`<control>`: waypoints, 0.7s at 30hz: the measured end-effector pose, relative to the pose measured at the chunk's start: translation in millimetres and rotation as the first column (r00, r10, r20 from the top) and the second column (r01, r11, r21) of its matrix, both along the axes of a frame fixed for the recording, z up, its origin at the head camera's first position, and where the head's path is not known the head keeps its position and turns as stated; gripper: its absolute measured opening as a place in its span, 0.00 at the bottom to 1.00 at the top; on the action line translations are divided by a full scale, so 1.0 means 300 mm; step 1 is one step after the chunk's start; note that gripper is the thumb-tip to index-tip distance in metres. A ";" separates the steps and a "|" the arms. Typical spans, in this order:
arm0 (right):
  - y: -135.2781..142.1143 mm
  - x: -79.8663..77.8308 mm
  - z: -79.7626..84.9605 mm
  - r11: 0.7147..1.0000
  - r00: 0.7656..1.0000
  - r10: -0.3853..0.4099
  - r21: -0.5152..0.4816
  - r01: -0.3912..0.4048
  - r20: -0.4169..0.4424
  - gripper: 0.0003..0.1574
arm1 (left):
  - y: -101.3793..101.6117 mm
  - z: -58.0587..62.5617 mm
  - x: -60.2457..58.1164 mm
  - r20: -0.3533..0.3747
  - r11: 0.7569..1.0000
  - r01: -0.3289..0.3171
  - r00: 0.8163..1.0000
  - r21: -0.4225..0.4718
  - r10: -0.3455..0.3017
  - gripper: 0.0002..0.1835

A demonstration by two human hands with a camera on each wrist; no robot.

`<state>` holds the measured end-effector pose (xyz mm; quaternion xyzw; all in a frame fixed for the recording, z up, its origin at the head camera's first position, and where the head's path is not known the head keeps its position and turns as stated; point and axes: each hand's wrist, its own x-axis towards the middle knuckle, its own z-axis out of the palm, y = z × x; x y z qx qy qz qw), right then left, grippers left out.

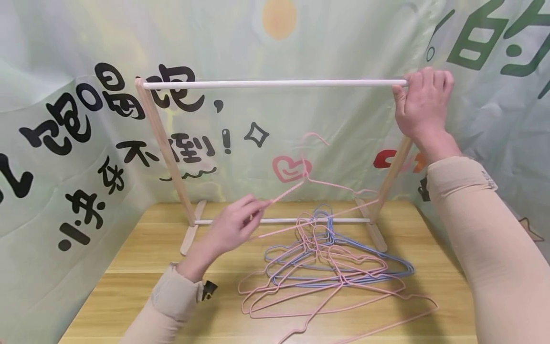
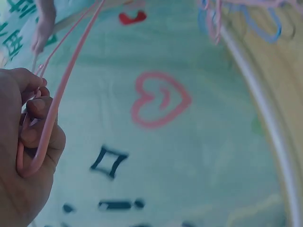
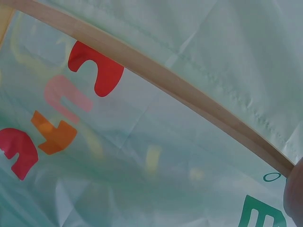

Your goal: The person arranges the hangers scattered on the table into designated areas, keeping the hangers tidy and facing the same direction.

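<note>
My left hand point(image 1: 238, 222) pinches one shoulder end of a pink wire clothes hanger point(image 1: 331, 184), raised above the table with its hook upward. In the left wrist view the fingers curl around the bent end of the hanger point(image 2: 60, 94). My right hand point(image 1: 425, 102) grips the right end of the white top rod point(image 1: 275, 83) of a small clothes rack, where the rod meets the wooden upright. Only a sliver of the right hand point(image 3: 294, 194) shows in its wrist view, at the top of the wooden upright point(image 3: 165, 80).
Below the raised hanger lies a tangled pile of pink hangers point(image 1: 341, 281) and blue hangers point(image 1: 330, 227) on the wooden table point(image 1: 129, 286). The rack's lower white rod point(image 1: 275, 220) runs behind them between wooden feet point(image 1: 189, 239). A printed fabric backdrop point(image 1: 240, 57) hangs behind.
</note>
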<state>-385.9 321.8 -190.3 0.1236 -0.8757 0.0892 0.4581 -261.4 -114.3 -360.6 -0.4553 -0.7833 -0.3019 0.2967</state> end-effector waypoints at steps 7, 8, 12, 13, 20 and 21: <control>-0.004 -0.005 0.001 1.000 1.000 -0.002 -0.004 0.002 0.006 0.40 | -0.162 0.127 0.012 -0.068 0.994 -0.113 0.991 0.003 0.113 0.21; -0.005 -0.006 0.001 1.000 1.000 -0.002 -0.004 0.002 0.006 0.40 | -0.185 0.147 0.013 -0.077 0.993 -0.119 0.990 0.005 0.119 0.22; -0.008 -0.015 -0.001 1.000 1.000 0.008 0.000 -0.008 -0.008 0.40 | -0.277 0.220 0.027 -0.125 0.985 -0.170 0.977 0.021 0.171 0.24; -0.009 -0.017 -0.001 1.000 1.000 0.010 0.001 -0.010 -0.011 0.40 | -0.299 0.237 0.031 -0.136 0.983 -0.183 0.973 0.030 0.186 0.24; -0.019 -0.030 0.000 1.000 0.999 -0.011 0.000 0.011 0.035 0.39 | -0.455 0.326 0.066 -0.196 0.953 -0.294 0.933 0.076 0.303 0.22; -0.020 -0.031 0.000 1.000 0.999 -0.018 0.000 0.018 0.048 0.39 | -0.474 0.334 0.071 -0.208 0.945 -0.313 0.922 0.092 0.325 0.22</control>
